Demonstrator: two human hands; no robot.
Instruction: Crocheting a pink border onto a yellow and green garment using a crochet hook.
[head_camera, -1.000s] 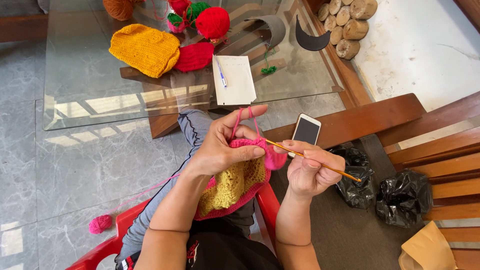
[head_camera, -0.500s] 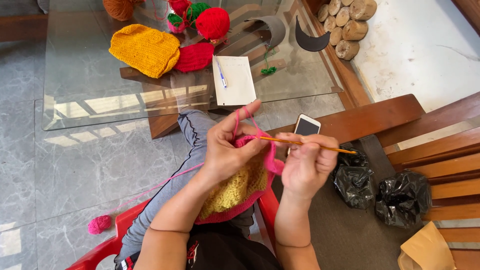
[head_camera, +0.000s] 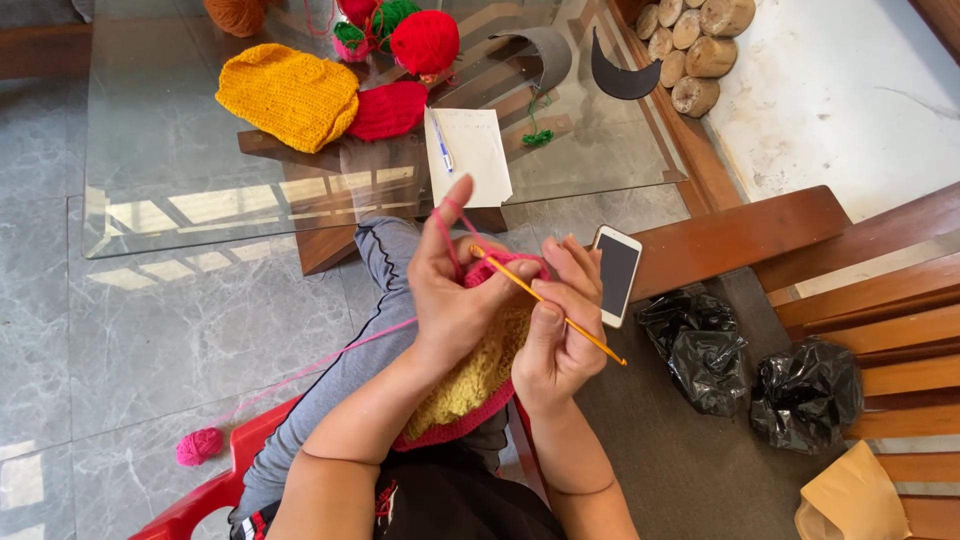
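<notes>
While the right hand (head_camera: 560, 335) pinches the orange crochet hook (head_camera: 545, 302), the left hand (head_camera: 455, 300) grips the yellow-and-pink crochet piece (head_camera: 470, 385) over the lap, pink yarn (head_camera: 445, 225) looped over its raised forefinger. A stitch looks underway; next it needs yarn caught on the hook tip. Two knotted black bags (head_camera: 745, 360) hide their contents.

Two black plastic bags (head_camera: 700, 345) (head_camera: 805, 390), one phone (head_camera: 617, 273), one pen (head_camera: 443, 146), one crochet hook (head_camera: 560, 315).

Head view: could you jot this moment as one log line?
left hand: holds crochet piece, pink yarn over finger | right hand: grips crochet hook | nearby: phone, glass table
</notes>
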